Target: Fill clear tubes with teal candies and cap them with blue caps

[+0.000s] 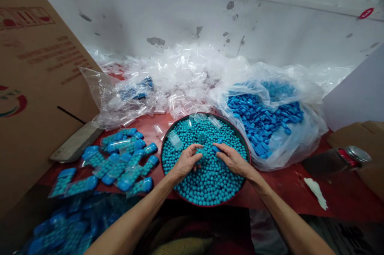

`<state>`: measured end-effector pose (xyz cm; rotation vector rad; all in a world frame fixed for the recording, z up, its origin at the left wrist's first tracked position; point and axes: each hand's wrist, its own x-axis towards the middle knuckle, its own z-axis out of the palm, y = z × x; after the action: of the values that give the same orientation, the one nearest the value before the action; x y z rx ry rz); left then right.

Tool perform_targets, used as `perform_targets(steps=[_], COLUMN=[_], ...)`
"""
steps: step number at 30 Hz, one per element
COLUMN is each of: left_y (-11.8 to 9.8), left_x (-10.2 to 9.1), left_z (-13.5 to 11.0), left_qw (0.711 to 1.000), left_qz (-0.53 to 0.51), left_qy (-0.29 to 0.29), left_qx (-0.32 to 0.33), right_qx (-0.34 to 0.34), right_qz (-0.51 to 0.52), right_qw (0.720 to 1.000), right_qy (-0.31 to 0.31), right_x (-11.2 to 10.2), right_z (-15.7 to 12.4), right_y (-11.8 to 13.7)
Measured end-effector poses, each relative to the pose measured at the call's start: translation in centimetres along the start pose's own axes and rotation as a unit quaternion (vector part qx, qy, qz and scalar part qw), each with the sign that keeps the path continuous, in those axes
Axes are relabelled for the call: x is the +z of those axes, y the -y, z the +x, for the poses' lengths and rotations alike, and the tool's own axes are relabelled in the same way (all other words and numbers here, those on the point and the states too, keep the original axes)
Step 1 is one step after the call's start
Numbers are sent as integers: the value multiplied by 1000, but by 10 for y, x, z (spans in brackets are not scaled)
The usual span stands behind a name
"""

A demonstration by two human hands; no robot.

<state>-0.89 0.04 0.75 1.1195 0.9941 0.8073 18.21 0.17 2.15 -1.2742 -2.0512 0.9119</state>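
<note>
A round, dark-red-rimmed tub full of turquoise balls sits in front of me. Over the balls, my left hand is closed around what looks like a small clear container with balls in it; its outline blends with those beneath. The fingers of my right hand pinch a blue cap, close to that container. Clear empty containers lie on the balls near the tub's far side. To the left, several filled, blue-capped containers lie on the red table.
An open plastic bag of blue caps stands right of the tub. Clear containers are heaped along the wall. A cardboard box stands left; a lidded jar is right. More capped packs lie below the table's left edge.
</note>
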Motion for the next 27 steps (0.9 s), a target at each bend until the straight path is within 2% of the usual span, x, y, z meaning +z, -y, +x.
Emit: perform_targets(steps=[3,8,11,13,17,20,25,27], left_y=[0,-5,-5,-5,-7,-11,-12,-10], left_x=[2,8,14,18,20,18,15,16], left_z=[-1,-5,-7,-9,-13,-17,-19,-20], left_qw=[1000,1000,999,999,999,1000,1000,999], left_qz=[11,-9,-31,-45,-52,-30,-19,-18], left_qy=[10,19,1,-12,-9,-8,21,26], left_qx=[20,22,23,23,9,3,9,11], right_qx=[0,40,34,40,72,62,66,53], right_qz=[32,105,87,69,77,91,139,148], right_qw=[999,992,990,989,990,990,988,986], right_qy=[-23,-52,-106,-121,-92,-88,26,50], right_x=[5,16,20,20,17,12,1,-2], right_z=[5,9,3,-1,-5,-3,0,0], right_y=[6,16,24,30,33,30,24,24])
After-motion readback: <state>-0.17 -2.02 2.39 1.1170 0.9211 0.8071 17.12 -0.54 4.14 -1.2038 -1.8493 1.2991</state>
